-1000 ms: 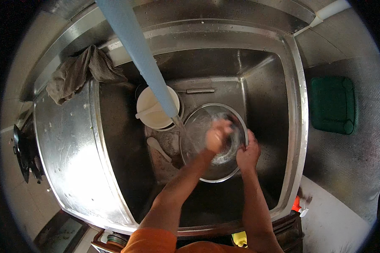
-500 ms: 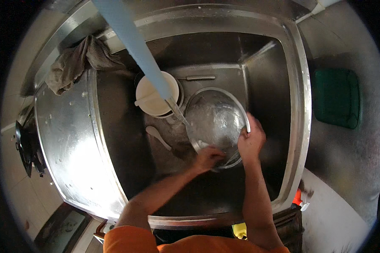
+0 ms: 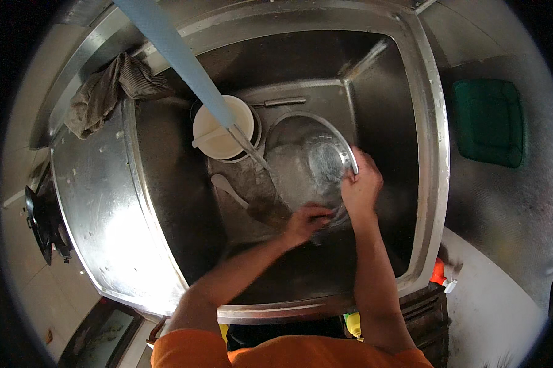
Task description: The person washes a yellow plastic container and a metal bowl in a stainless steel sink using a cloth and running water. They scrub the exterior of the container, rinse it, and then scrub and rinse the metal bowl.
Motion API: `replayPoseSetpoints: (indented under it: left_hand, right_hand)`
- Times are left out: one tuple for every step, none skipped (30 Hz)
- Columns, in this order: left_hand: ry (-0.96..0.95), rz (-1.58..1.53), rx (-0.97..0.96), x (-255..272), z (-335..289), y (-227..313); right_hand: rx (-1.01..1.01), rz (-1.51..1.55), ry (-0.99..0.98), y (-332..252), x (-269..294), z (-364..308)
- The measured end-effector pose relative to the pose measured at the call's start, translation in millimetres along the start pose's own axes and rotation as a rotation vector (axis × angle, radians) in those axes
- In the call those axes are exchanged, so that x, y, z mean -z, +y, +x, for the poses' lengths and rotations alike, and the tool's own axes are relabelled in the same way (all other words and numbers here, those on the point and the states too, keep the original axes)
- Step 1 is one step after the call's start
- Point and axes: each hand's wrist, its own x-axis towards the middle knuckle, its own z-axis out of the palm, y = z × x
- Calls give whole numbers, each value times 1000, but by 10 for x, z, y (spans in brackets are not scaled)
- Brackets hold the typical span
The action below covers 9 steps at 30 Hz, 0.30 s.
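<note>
In the sink, a round metal bowl (image 3: 298,162) is tilted under a running stream of water (image 3: 250,150). My right hand (image 3: 362,184) is closed on its right rim, thumb to the inside. At the near rim my left hand (image 3: 307,224) has its fingers bent over the edge; they are slightly blurred, and anything small under them is hidden. The water comes from a light-blue hose (image 3: 178,58) that reaches down from the upper left. Left of the bowl, a white bowl (image 3: 233,147) sits on a darker-rimmed vessel. A white spoon (image 3: 229,189) lies on the sink floor.
A metal handle (image 3: 285,102) lies behind the bowl. A grey-brown cloth (image 3: 107,92) drapes over the back left rim beside the metal drainboard (image 3: 98,190). On the right counter sits a green plastic tray (image 3: 488,122). The sink's raised rim (image 3: 434,184) surrounds the basin.
The whole view has shifted slightly, with the sink higher in it. My left hand has moved a little along the bowl's near rim; my right hand keeps its grip. Water still runs.
</note>
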Motion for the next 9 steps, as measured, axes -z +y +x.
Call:
replayPoseSetpoints:
  left_hand:
    - [-18, 283, 31, 284, -11, -83]
    - [-65, 584, 36, 570, 56, -166]
    - [54, 907, -45, 836, 260, -240]
    - [162, 1228, -106, 1041, 469, -311]
    - [244, 1000, -199, 1112, 575, -400]
    - [321, 761, -295, 1160, 692, -473]
    - [391, 518, -390, 1172, 815, -526]
    - [457, 268, -480, 1138, 928, -563]
    - [464, 270, -488, 1166, 961, -581]
  right_hand:
    - [-24, -31, -58, -10, 26, -2]
    - [-53, -61, -114, -22, 53, -17]
    - [-57, -84, -152, -35, 62, -22]
    - [-40, -84, -134, -47, 47, -21]
    - [-86, -104, -175, -54, 28, -22]
    - [-103, -112, -199, -55, 13, -8]
    - [-127, -125, -219, -60, 0, 9]
    - [-134, -120, -211, -68, -2, 11]
    - [-145, -117, -200, -83, 10, 4]
